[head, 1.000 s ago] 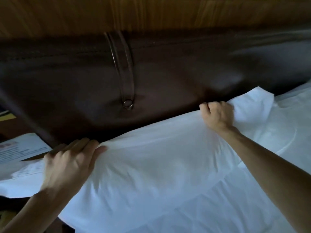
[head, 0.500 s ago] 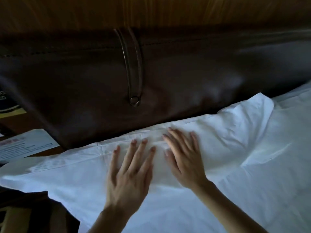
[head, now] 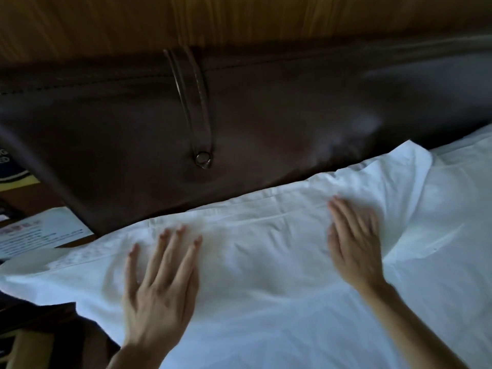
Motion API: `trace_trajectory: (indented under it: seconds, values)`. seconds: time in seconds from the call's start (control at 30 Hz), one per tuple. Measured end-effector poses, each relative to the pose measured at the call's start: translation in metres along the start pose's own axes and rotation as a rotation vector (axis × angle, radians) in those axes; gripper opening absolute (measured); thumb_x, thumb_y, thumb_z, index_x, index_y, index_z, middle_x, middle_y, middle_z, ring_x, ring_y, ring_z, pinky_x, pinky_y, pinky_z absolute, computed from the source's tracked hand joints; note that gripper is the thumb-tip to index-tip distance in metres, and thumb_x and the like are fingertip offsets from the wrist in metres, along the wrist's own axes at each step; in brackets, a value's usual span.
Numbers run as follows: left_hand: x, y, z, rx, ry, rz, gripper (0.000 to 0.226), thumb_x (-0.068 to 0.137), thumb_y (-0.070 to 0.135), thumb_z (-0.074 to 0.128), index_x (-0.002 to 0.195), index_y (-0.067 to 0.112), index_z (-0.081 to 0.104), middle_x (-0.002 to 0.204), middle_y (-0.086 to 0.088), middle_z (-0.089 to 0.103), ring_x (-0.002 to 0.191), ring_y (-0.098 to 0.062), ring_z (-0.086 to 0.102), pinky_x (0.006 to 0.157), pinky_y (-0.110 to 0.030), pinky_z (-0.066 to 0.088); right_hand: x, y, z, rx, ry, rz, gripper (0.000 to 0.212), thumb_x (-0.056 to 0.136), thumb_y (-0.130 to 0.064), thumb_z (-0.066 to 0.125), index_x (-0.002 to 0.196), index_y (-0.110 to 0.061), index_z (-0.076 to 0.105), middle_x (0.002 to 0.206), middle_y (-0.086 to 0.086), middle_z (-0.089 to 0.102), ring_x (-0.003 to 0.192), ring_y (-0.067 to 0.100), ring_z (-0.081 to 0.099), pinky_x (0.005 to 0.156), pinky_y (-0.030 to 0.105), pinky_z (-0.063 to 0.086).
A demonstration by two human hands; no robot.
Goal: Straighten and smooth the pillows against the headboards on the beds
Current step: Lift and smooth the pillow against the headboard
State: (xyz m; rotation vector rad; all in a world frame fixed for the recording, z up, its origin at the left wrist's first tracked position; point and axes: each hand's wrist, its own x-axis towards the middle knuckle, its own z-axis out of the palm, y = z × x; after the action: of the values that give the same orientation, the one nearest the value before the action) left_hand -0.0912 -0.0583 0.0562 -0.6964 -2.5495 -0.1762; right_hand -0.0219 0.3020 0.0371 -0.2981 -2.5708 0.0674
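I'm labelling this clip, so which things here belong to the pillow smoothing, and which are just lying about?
Part of the job:
white pillow
brown padded headboard
left hand, flat on the pillow
right hand, flat on the pillow

Just lying about:
printed paper beside the bed
headboard strap with ring

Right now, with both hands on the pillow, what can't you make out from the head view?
- Right hand: motion-blurred, so its fingers can't be told apart.
- Printed card at left: text too small and blurred, partly hidden by the headboard and the pillow.
- Second pillow: cut off by the right edge.
- Pillow's near side: cut off by the bottom edge.
- Dark area at lower left: too dim to identify.
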Motion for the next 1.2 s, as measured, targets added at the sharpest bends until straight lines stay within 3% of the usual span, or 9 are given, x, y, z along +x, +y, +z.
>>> trace_trajectory:
  seconds: [0.2, 0.5, 0.6, 0.7, 0.77, 0.9, 1.0, 1.1, 1.2]
  values:
    - [-0.017, 0.079, 0.037, -0.028, -0.075, 0.326, 0.064, 0.090, 0.030, 0.059, 0.151, 0.033, 0.040, 0.163, 0.003, 0.033, 0.149, -0.023, 0.033, 0.114, -0.061, 0.035, -0.036, -0.065, 0.033, 0.168, 0.022, -0.035, 0.048, 0.104, -0.029, 0.030, 0.148, -0.019, 0.048, 0.161, 0.000, 0.038, 0.150, 0.019, 0.033, 0.122, 0.058, 0.022]
    - [-0.017, 0.036, 0.045, 0.006, -0.118, 0.280, 0.053, 0.101, 0.030, 0.041, 0.153, 0.030, 0.035, 0.163, 0.004, 0.032, 0.150, -0.017, 0.032, 0.120, -0.041, 0.031, -0.023, 0.030, 0.045, 0.027, 0.005, -0.035, 0.047, 0.105, -0.025, 0.035, 0.151, -0.019, 0.043, 0.160, -0.002, 0.039, 0.148, 0.017, 0.038, 0.121, 0.046, 0.030]
    - [-0.020, 0.035, 0.036, -0.122, -0.082, 0.257, 0.044, 0.099, 0.024, 0.046, 0.143, 0.022, 0.053, 0.155, 0.003, 0.046, 0.146, -0.018, 0.039, 0.119, -0.041, 0.033, -0.017, 0.039, 0.017, 0.328, -0.047, 0.009, 0.037, 0.101, -0.022, 0.043, 0.132, -0.013, 0.062, 0.140, 0.002, 0.060, 0.132, 0.023, 0.054, 0.115, 0.028, 0.036]
    - [-0.035, 0.049, 0.018, -0.423, -0.042, 0.075, 0.020, 0.085, 0.011, 0.049, 0.097, 0.014, 0.064, 0.108, 0.004, 0.066, 0.106, -0.019, 0.059, 0.088, -0.026, 0.041, -0.023, 0.021, -0.039, 0.648, -0.123, 0.254, 0.020, 0.087, -0.019, 0.051, 0.089, -0.022, 0.071, 0.093, -0.008, 0.074, 0.094, 0.017, 0.063, 0.078, 0.011, 0.044]
    - [-0.048, 0.064, 0.010, -0.651, -0.267, -0.015, 0.013, 0.081, 0.019, 0.046, 0.084, 0.029, 0.053, 0.085, 0.014, 0.057, 0.080, -0.005, 0.052, 0.071, -0.024, 0.042, -0.029, 0.006, -0.062, 0.854, -0.497, 0.285, 0.023, 0.081, -0.014, 0.050, 0.077, -0.025, 0.069, 0.077, -0.004, 0.076, 0.077, 0.025, 0.066, 0.068, 0.033, 0.050]
    - [-0.042, 0.092, 0.037, -0.843, -1.330, -0.246, 0.011, 0.090, 0.031, 0.056, 0.094, 0.040, 0.060, 0.091, 0.012, 0.067, 0.083, -0.003, 0.062, 0.075, -0.026, 0.054, -0.038, -0.036, -0.029, 0.666, -1.444, 0.125, 0.024, 0.088, -0.012, 0.054, 0.100, -0.020, 0.074, 0.092, -0.005, 0.079, 0.091, 0.014, 0.073, 0.084, 0.031, 0.054]
    - [-0.023, 0.096, 0.070, -0.702, -1.695, -0.449, 0.021, 0.099, 0.037, 0.052, 0.118, 0.034, 0.058, 0.119, 0.003, 0.063, 0.111, -0.019, 0.060, 0.083, -0.028, 0.050, -0.039, -0.062, 0.030, 0.344, -1.460, -0.063, 0.028, 0.087, -0.022, 0.057, 0.110, -0.023, 0.073, 0.109, -0.004, 0.076, 0.098, 0.017, 0.069, 0.090, 0.027, 0.054]
    - [-0.003, 0.077, 0.085, -0.708, -1.879, -0.461, 0.044, 0.104, 0.037, 0.044, 0.147, 0.040, 0.037, 0.159, 0.007, 0.036, 0.148, -0.017, 0.031, 0.112, -0.038, 0.033, -0.015, -0.062, 0.048, 0.218, -1.575, -0.118, 0.038, 0.089, -0.018, 0.065, 0.126, -0.026, 0.069, 0.120, -0.011, 0.071, 0.087, 0.007, 0.062, 0.060, 0.002, 0.044]
    - [0.008, 0.052, 0.081, -0.714, -1.989, -0.424, 0.052, 0.107, 0.034, 0.038, 0.154, 0.043, 0.020, 0.167, 0.011, 0.016, 0.153, -0.011, 0.016, 0.119, -0.037, 0.022, 0.008, -0.032, 0.043, 0.118, -1.648, -0.071, 0.055, 0.087, -0.016, 0.072, 0.139, -0.029, 0.059, 0.137, -0.012, 0.060, 0.117, 0.010, 0.058, 0.049, -0.005, 0.034]
